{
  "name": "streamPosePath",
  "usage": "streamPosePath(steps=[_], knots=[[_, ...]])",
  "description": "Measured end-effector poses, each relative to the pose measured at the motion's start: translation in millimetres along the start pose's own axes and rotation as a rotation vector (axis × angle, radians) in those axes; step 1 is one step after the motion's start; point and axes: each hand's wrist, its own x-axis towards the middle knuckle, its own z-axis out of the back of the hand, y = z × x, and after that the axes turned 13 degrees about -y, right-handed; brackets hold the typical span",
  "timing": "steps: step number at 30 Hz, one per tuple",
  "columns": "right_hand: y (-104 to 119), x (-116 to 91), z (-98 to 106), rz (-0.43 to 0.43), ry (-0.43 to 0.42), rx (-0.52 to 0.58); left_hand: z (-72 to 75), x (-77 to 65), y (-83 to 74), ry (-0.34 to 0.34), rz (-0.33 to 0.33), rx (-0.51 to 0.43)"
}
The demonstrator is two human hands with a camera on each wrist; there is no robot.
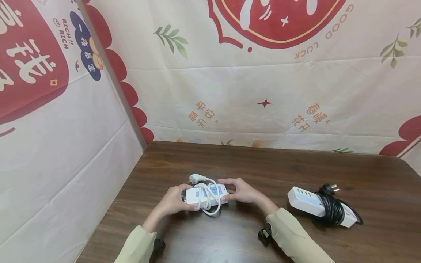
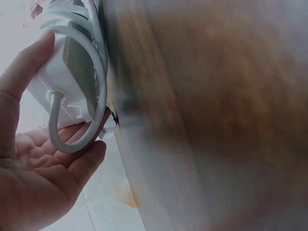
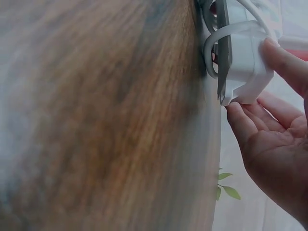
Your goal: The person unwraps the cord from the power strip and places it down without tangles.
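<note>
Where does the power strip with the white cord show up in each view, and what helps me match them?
Head: the power strip is just below centre, between the left hand and right hand.
Left wrist: the power strip is at upper left, the end where the white cord comes out.
Right wrist: the power strip is at upper right.
Shared landmark: the white cord's loops.

White power strip, cord wrapped around

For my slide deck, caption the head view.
Left hand and right hand grip a white-corded power strip; a black-corded strip lies to the right.
</note>
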Motion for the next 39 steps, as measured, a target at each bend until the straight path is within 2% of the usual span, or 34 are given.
streamPosePath(steps=[7, 11, 14, 18, 21, 27, 34, 39], knots=[[2.3, -1.5, 3.8, 0.032, -0.037, 0.06, 5.9, -5.4, -2.2, -0.082, -0.013, -0.047], [4.0, -1.6, 5.5, -0.038, -0.068, 0.115, 10.4, -6.9, -4.2, -0.091, -0.009, -0.107], [3.5, -1.7, 4.6, -0.093, -0.066, 0.217, 12.7, -7.9, -4.8, -0.086, -0.015, -0.143], [1.3, -2.9, 2.4, -0.122, -0.085, 0.306, 15.1, -9.8, -5.2, -0.066, -0.008, -0.181], [0.4, -4.1, 1.7, -0.116, -0.131, 0.306, 16.8, -11.3, -6.4, -0.052, 0.004, -0.21], [0.1, -1.7, 1.4, -0.03, -0.206, 0.216, 18.8, -13.3, -9.1, -0.018, 0.0, -0.313], [-1.7, 1.8, -0.9, 0.039, -0.165, 0.234, 20.7, -16.0, -15.3, 0.013, 0.014, -0.404], [0.6, 3.0, -2.3, 0.022, -0.172, 0.212, 22.4, -19.3, -19.4, 0.03, 0.017, -0.444]])
